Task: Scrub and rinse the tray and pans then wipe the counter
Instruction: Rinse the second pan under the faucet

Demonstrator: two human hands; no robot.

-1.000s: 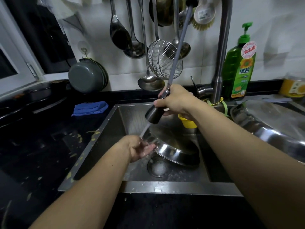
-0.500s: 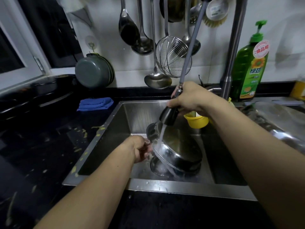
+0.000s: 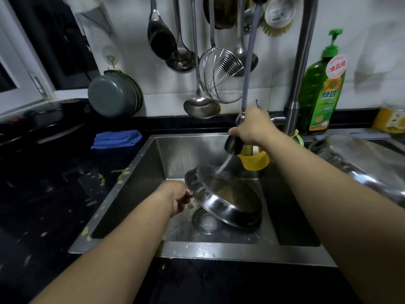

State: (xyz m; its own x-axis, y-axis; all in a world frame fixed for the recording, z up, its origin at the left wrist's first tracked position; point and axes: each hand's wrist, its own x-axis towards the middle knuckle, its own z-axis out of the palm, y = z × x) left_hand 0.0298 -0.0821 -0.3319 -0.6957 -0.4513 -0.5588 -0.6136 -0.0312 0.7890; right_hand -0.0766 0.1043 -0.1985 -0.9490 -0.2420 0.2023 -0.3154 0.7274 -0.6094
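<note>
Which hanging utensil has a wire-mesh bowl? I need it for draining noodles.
The wire skimmer, hanging at the middle of the wall row. Its bowl is an open spiral basket; the ladle and spoons beside it have solid bowls.

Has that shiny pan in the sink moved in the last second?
Yes. The steel pan is tipped steeper than before, its upper rim raised off the sink floor, still over the drain. The left hand grips its rim.
</note>
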